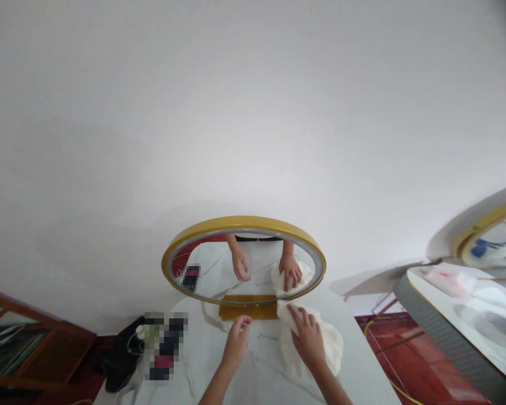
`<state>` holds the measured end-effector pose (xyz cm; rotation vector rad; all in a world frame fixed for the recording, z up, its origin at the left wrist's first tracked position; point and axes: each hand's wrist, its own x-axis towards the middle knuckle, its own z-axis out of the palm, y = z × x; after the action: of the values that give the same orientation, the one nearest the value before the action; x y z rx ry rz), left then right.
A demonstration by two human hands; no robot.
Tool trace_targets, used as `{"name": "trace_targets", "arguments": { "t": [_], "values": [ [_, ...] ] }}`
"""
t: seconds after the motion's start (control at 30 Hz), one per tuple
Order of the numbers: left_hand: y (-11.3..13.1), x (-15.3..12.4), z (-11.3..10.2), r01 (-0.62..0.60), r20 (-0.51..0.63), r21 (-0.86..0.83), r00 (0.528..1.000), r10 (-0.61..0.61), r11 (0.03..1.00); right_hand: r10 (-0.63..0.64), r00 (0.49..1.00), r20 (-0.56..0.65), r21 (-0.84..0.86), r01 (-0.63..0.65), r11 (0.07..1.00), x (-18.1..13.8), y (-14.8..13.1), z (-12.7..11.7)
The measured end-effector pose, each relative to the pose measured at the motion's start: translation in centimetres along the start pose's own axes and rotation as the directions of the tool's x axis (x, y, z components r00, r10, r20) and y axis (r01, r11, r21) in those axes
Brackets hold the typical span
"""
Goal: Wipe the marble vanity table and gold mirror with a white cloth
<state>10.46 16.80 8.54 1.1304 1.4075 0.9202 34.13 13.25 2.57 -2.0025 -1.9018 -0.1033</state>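
Observation:
A white cloth [332, 349] lies bunched on the white marble-patterned table [265, 365]. My right hand [307, 336] rests flat on top of it, fingers spread, beside the right end of the mirror's gold base [249, 311]. Just in front of that base, my left hand [237, 336] hovers with loosely bent fingers and nothing visible in them. The oval-looking mirror [257, 281] with a gold frame stands at the table's back, reflecting both hands and the cloth.
A pixelated dark item [166, 349] lies on the table's left side. Left of the table are a black bag [124, 357] and a wooden rack [37, 349]. At right stands another table [430, 315] with a pink-and-white packet [451, 278] and a second gold-framed mirror [495, 233]. A white wall [244, 112] rises behind.

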Motion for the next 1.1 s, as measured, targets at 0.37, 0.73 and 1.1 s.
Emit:
{"name": "trace_targets", "arguments": {
  "t": [0.37, 0.73, 1.1],
  "values": [
    [23.5, -3.5, 4.9, -0.645, 0.431, 0.747, 0.282, 0.857, -0.163, 0.291, 0.815, -0.501, 0.518, 0.012, 0.855, 5.5, 1.6, -15.5],
    [31.6, -1.5, 7.4, -0.567, 0.534, 0.758, 0.256, 0.806, -0.322, 0.034, 0.845, -0.534, 0.409, 0.223, 0.885, 13.0, -2.0, -24.7],
    [31.6, -1.3, 8.2, -0.561, 0.5, 0.774, 0.254, 0.828, -0.295, 0.188, 0.857, -0.479, 0.555, 0.13, 0.821, 12.0, 1.0, -21.3]
  ]
}}
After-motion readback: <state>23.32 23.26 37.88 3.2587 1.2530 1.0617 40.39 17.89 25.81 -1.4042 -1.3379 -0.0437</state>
